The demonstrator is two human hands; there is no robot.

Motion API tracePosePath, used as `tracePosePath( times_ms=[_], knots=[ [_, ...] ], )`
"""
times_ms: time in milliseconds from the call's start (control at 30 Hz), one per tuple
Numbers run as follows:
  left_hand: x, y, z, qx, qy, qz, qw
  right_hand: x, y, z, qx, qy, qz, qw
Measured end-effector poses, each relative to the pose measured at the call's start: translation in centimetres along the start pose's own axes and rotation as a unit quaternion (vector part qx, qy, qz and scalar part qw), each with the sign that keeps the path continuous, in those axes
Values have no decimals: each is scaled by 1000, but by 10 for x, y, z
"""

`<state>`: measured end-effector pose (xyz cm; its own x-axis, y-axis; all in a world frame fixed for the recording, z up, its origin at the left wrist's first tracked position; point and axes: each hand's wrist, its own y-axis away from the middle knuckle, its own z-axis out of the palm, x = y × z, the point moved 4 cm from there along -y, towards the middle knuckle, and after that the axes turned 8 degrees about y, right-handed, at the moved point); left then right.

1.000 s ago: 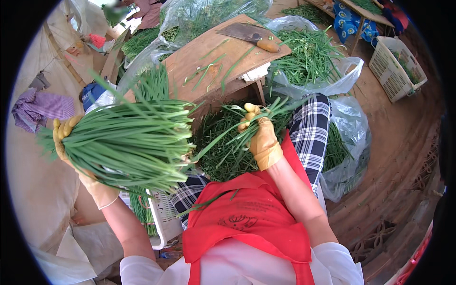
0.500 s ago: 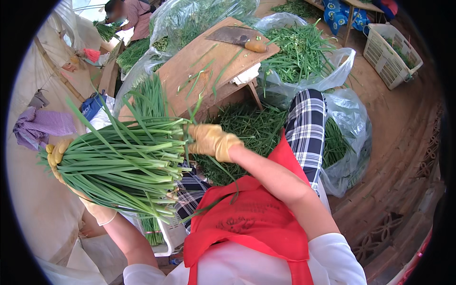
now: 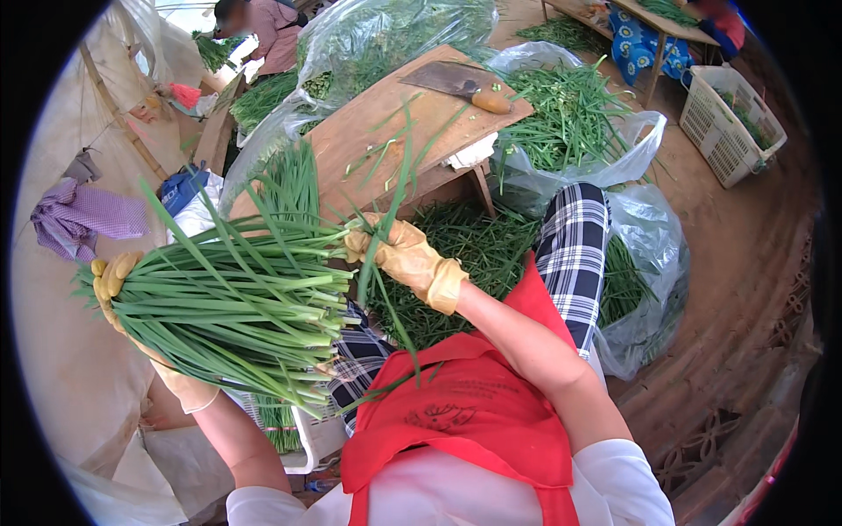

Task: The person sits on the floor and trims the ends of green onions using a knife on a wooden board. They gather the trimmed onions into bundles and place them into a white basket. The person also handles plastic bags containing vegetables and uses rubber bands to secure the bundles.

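Note:
A thick bunch of green garlic chives [image 3: 232,307] lies sideways across my left side, its pale cut ends pointing right. My left hand [image 3: 116,282], in a tan glove, is wrapped round the leafy end. At the upper edge of the stem ends, my gloved right hand [image 3: 408,254] is closed on a few loose chive blades [image 3: 375,250], which stick up and dangle from it. Its fingertips are partly hidden. Some stray blades rest on my red apron [image 3: 456,394].
Ahead stands a wooden board [image 3: 351,149] with a cleaver [image 3: 452,81] and chive scraps on it. Chives fill clear plastic bags [image 3: 649,140]. Cut leaves [image 3: 447,254] are heaped below. White crates [image 3: 728,131] stand far right and beneath the bunch. A person [image 3: 272,35] handles chives at far left.
My right hand has drawn slightly down and right, with loose blades now hanging from it. The bunch in my left hand has barely moved. The view has shifted a little.

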<state>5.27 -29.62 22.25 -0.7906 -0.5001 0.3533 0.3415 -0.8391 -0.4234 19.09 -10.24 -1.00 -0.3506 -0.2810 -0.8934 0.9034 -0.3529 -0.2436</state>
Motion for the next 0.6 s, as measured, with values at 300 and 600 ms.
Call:
tracePosePath(
  times_ms=[300, 600],
  knots=[
    [9, -3, 7, -9, 51, -40, 998, 85, 52, -85, 74, -283, 161, 942],
    [9, -5, -23, -9, -107, 88, 990, 12, 8, 47, 42, -367, 182, 911]
  ],
)
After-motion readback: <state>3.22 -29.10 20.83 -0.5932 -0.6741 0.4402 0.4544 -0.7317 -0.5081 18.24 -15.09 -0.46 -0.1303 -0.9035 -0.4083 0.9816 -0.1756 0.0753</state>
